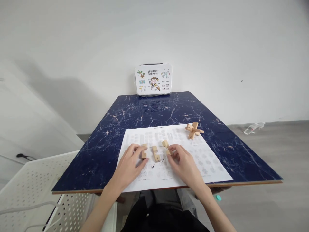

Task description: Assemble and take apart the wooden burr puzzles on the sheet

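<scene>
Three notched wooden puzzle pieces lie in a row on a printed paper sheet [154,185]. My left hand [129,162] is at the left wooden puzzle piece [144,155], its thumb and index finger on either side of it. The middle wooden puzzle piece [156,154], with a small dark mark, lies untouched between my hands. My right hand [183,161] has its curled fingers against the right wooden puzzle piece [165,144], partly covering it. At the sheet's upper right corner stands an interlocked wooden burr puzzle [193,130], out of both hands.
The dark blue marbled table [154,112] has a brown front edge. A white cartoon-printed case [154,80] leans on the wall at the back. A white perforated cabinet [31,180] with a cable is at the left. A plastic bottle [253,128] and a teal cap [218,197] lie on the floor.
</scene>
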`<action>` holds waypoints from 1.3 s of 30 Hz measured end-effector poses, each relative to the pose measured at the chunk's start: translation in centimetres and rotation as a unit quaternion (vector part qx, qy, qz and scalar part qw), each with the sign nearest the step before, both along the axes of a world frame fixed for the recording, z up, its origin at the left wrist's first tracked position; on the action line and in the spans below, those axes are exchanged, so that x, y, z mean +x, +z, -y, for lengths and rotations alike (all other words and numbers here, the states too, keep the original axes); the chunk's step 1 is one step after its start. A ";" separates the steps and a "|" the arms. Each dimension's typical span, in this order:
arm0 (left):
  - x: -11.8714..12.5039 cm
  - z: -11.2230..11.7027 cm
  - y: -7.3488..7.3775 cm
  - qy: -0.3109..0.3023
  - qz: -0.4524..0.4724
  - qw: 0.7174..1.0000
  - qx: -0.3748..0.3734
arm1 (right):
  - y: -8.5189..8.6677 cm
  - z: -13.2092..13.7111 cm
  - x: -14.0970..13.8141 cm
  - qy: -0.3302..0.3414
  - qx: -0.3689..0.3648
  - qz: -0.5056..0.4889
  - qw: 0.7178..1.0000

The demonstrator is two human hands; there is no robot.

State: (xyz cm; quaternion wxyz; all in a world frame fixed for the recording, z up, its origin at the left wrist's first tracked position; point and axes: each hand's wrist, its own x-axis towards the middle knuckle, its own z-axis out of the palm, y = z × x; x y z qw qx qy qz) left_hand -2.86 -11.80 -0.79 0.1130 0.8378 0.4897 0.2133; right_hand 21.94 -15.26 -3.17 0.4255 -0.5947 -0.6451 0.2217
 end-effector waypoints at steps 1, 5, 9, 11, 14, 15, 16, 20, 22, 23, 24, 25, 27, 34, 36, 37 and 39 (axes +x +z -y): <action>0.1 0.0 0.0 -0.003 0.000 1.000 0.011 | -0.2 0.0 -0.2 -0.003 0.010 0.018 1.000; 0.0 0.3 -0.4 0.001 0.013 0.999 0.045 | -0.6 0.1 -0.7 -0.003 0.032 0.069 0.997; -0.4 0.4 -0.7 0.007 0.033 0.998 0.044 | -0.6 0.6 -1.4 -0.030 0.083 0.079 0.993; -0.6 0.5 -0.8 0.011 0.042 0.998 0.036 | -0.4 0.9 -2.0 -0.034 0.113 0.074 0.990; -0.8 0.5 -0.7 0.011 0.066 0.998 0.016 | -0.2 1.2 -3.2 -0.008 0.126 0.068 0.990; -0.8 0.4 -0.7 0.010 0.075 0.997 0.009 | -0.1 1.3 -3.6 0.005 0.121 0.067 0.990; -0.8 0.4 -0.6 0.009 0.084 0.996 0.003 | -0.1 1.3 -4.0 0.016 0.112 0.066 0.991; -1.1 0.3 -0.8 0.021 0.111 0.993 -0.022 | -0.3 1.3 -4.9 0.026 0.052 0.073 0.996; -1.2 0.2 -1.0 0.043 0.117 0.991 -0.038 | -0.5 1.3 -5.0 0.022 0.031 0.075 0.996; -1.3 0.1 -1.1 0.053 0.120 0.990 -0.044 | -0.6 1.3 -5.0 0.019 0.025 0.076 0.997; -1.4 0.1 -1.2 0.061 0.121 0.990 -0.047 | -0.7 1.3 -5.1 0.015 0.023 0.078 0.997; -1.4 0.0 -1.3 0.065 0.122 0.989 -0.049 | -0.8 1.3 -5.1 0.011 0.021 0.081 0.996; -1.5 0.1 -1.3 0.065 0.124 0.989 -0.053 | -1.0 1.3 -5.1 0.004 0.020 0.092 0.996; -1.3 0.1 -0.9 0.065 0.127 0.989 -0.041 | -1.1 1.1 -5.3 0.001 0.010 0.128 0.992; -1.3 -0.1 -1.0 0.072 0.114 0.991 -0.016 | -0.9 1.2 -5.3 0.004 0.006 0.124 0.992; -1.4 -0.1 -1.1 0.074 0.101 0.992 -0.002 | -0.8 1.4 -5.3 0.008 0.006 0.118 0.993; -1.5 -0.1 -1.2 0.077 0.065 0.995 0.026 | -0.4 1.9 -5.0 0.023 0.009 0.094 0.995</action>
